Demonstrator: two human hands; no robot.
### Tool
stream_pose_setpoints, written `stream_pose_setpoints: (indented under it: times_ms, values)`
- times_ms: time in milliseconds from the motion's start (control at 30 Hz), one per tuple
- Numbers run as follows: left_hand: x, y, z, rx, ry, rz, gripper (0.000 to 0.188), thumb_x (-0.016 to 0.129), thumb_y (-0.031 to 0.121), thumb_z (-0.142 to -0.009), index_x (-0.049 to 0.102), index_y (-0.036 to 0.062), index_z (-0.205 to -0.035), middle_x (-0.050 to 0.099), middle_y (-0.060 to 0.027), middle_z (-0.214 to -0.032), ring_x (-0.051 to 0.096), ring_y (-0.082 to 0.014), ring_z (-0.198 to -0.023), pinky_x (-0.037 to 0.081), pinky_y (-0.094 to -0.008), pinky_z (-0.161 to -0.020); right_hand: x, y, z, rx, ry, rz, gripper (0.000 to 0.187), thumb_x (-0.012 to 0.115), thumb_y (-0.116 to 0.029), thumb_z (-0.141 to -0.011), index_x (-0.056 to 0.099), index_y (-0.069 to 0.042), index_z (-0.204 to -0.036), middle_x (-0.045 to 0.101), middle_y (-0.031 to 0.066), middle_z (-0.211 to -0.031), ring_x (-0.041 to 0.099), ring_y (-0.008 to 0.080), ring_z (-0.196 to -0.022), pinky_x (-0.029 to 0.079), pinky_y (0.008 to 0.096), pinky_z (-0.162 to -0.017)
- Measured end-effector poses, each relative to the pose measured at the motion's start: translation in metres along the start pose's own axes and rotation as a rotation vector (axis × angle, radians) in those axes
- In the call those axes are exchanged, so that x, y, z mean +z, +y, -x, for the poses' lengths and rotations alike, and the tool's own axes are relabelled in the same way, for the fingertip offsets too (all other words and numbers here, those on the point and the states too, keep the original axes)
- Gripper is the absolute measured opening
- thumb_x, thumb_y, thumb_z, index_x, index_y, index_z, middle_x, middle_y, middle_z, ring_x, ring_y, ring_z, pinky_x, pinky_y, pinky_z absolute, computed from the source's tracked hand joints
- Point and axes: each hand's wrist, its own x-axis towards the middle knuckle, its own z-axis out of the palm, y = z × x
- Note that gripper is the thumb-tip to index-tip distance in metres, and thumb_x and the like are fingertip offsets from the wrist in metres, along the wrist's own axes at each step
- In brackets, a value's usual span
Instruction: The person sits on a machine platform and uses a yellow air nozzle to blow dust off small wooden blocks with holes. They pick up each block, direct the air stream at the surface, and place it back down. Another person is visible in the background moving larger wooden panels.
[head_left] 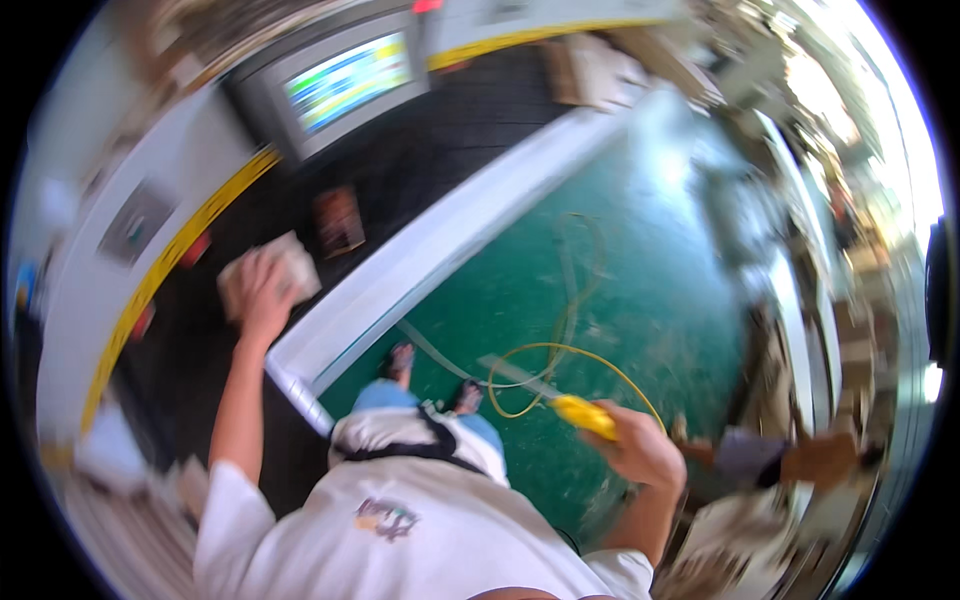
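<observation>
My left hand [263, 290] lies over a pale beige block [300, 268], its fingers bent across the top. The block rests on the dark machine bed [455, 135]; blur hides what it is made of. My right hand [640, 448] is closed around a yellow-handled tool [585, 416] with a narrow grey end pointing left, above the floor. A thin yellow hose [625, 375] loops from beside this hand, but I cannot make out where it joins. Beyond my left hand, a small dark reddish-brown box [339, 221] sits on the bed.
A white rail [440, 225] borders the machine bed. Behind it are a lit screen [350, 80] and yellow-striped panels [185, 235]. Hose coils lie on the green floor [660, 280] near my feet. Cardboard pieces [745, 540] are stacked at the right, and brown stacks [595, 70] stand at the back.
</observation>
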Motion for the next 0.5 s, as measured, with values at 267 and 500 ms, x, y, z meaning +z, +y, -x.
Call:
stream_pose_setpoints:
  times_ms: [267,500]
  values:
    - [0.041,0.010,0.013,-0.224,-0.188,-0.301,0.064,0.061,0.039,-0.103,0.047,0.0066,-0.156,0.041,-0.0064,-0.166,0.029,-0.0323,-0.156,0.024,-0.0538,-0.124,0.029,0.017,0.032,-0.109,-0.203,-0.234,0.039,0.064,-0.029,-0.104,0.055,-0.008,-0.136,0.070,0.0168,-0.097,0.067,0.0382,-0.088,0.051,0.0473,-0.076]
    - [0.096,-0.089,0.015,-0.021,0.271,0.130,0.046,0.059,0.029,-0.108,0.058,0.0027,-0.146,0.056,-0.0183,-0.152,0.049,-0.0396,-0.142,0.038,-0.0491,-0.118,0.053,0.021,-0.004,-0.258,-0.371,-0.267,0.045,0.068,-0.030,-0.102,0.057,-0.004,-0.136,0.072,0.0157,-0.103,0.068,0.0346,-0.093,0.052,0.0454,-0.083]
